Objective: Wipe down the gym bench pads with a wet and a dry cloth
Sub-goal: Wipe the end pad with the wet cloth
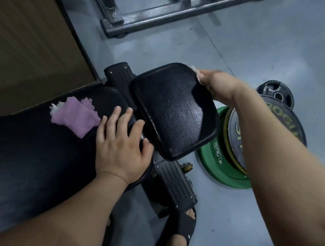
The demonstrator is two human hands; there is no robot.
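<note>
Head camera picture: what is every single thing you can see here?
seat pad: one, black, middle
long bench pad: one, black, lower left
purple cloth: one, purple, lying on long bench pad
white cloth: one, whitish, at seat pad's far edge
weight plates: several, green and black, floor, right
metal frame: one, dark grey, top
sandal: one, black, bottom
left hand: one, flat on long bench pad's end
right hand: one, grips white cloth

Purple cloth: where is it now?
Head view, left of centre: the purple cloth lies on the long bench pad, beside the left hand; the right hand grips a white cloth.
</note>
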